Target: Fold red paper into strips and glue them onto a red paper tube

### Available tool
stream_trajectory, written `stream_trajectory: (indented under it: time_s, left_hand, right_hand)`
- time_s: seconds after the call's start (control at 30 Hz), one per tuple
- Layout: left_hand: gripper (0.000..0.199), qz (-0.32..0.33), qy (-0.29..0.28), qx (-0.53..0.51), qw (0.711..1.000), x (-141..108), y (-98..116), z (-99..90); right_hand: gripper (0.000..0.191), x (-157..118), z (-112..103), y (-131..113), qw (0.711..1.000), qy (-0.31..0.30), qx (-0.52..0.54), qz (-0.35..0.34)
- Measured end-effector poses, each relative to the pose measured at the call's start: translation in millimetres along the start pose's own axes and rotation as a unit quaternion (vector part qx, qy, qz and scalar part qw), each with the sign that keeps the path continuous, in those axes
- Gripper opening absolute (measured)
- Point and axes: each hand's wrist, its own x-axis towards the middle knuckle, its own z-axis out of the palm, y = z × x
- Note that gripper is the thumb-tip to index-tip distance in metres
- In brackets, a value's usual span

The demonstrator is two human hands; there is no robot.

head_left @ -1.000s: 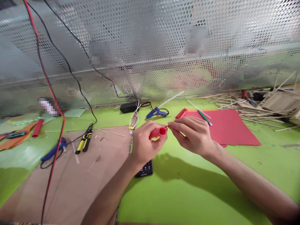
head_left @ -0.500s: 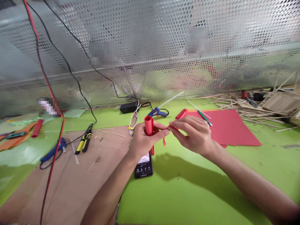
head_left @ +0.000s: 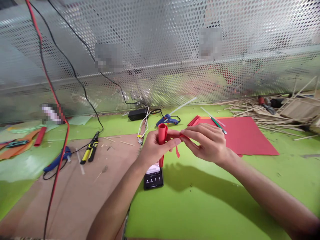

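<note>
My left hand (head_left: 157, 148) is closed round a rolled red paper tube (head_left: 162, 133), which stands nearly upright with its open end on top. Its thumb and forefinger point towards my right hand (head_left: 206, 143). That hand pinches a thin red paper strip (head_left: 178, 152), whose loose end curls down between the two hands. Part of the strip is hidden by the fingers. Below my left hand a phone (head_left: 153, 180) with a lit screen lies on the table, partly covered by the tube's lower end.
Red paper sheets (head_left: 252, 136) lie at right with a green craft knife (head_left: 218, 124). Behind are a blue glue gun (head_left: 167, 120) and a black adapter (head_left: 137, 114). Yellow-black pliers (head_left: 89, 151) and another glue gun (head_left: 58, 160) are left. Thin wooden sticks (head_left: 270, 116) pile up far right.
My left hand has shifted slightly to the right with the red tube, closer to my right hand. The strip's loose end hangs a little lower and further right.
</note>
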Motion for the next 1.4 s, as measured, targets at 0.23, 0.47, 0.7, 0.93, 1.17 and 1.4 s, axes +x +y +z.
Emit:
stream_trajectory:
  time_s: [0.23, 0.47, 0.7, 0.93, 1.17, 1.4]
  left_hand:
    - [0.033, 0.002, -0.012, 0.0, 1.0, 1, 3, -2.2]
    - [0.022, -0.016, -0.025, -0.039, 0.999, 1, -9, -4.8]
    - [0.024, -0.035, 0.012, -0.053, 0.998, 2, -16, -2.4]
    - [0.024, -0.036, 0.025, -0.099, 0.994, 2, -16, 7.8]
    - [0.027, -0.026, 0.032, -0.082, 0.996, 2, -22, 7.9]
    - [0.032, -0.027, 0.027, -0.068, 0.997, 1, -22, 9.6]
  right_hand:
    - [0.024, 0, 1, -3, 1.0, -0.007, -0.002, -0.001]
    - [0.026, 1, -1, -1, 0.999, -0.022, 0.014, -0.04]
    - [0.022, -1, -1, -1, 0.999, -0.006, -0.018, -0.027]
    - [0.019, -1, 0, -1, 0.999, -0.001, -0.033, -0.008]
    - [0.015, -2, 1, 2, 1.0, 0.0, -0.025, 0.001]
    - [0.013, -3, 2, 3, 0.999, -0.003, -0.037, -0.033]
